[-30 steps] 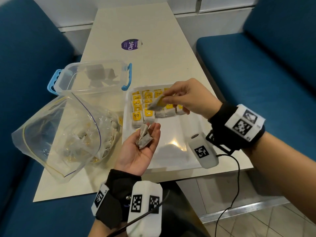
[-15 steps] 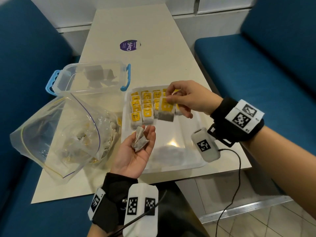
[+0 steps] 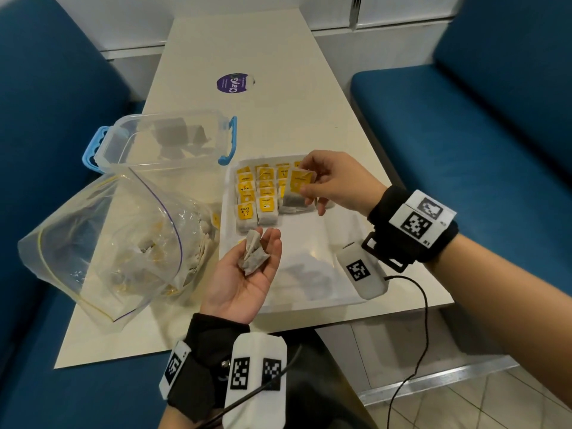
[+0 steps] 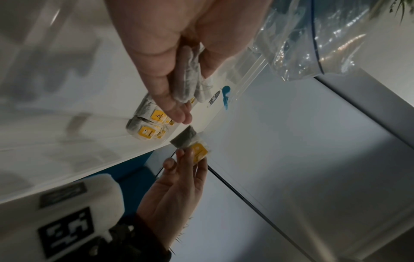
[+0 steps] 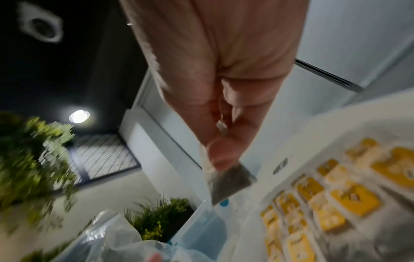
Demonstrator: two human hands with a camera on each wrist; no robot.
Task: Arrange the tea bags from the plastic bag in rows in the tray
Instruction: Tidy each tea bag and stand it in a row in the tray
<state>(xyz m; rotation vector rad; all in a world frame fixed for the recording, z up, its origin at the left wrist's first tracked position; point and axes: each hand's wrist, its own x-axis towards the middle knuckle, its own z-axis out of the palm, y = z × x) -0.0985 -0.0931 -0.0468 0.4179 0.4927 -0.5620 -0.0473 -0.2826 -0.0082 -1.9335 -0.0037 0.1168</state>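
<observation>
My right hand point(image 3: 305, 180) pinches a tea bag point(image 3: 295, 190) by its yellow tag and holds it upright just above the near end of the tea bag rows point(image 3: 257, 193) in the white tray point(image 3: 309, 274). In the right wrist view the same bag point(image 5: 228, 182) hangs from my fingertips point(image 5: 220, 156). My left hand point(image 3: 261, 243) lies palm up over the tray's left rim, and a few crumpled tea bags point(image 3: 252, 257) rest on its relaxed fingers. To the left, the plastic bag point(image 3: 108, 243) lies open with several tea bags inside.
A clear box with blue handles point(image 3: 167, 140) stands behind the plastic bag. A purple sticker point(image 3: 235, 83) marks the far tabletop. Blue benches point(image 3: 464, 134) flank the narrow table. The near half of the tray is bare.
My right hand carried its tea bag to the right over the rows and turned it tag side up, and it now holds it slightly higher. My left hand barely moved.
</observation>
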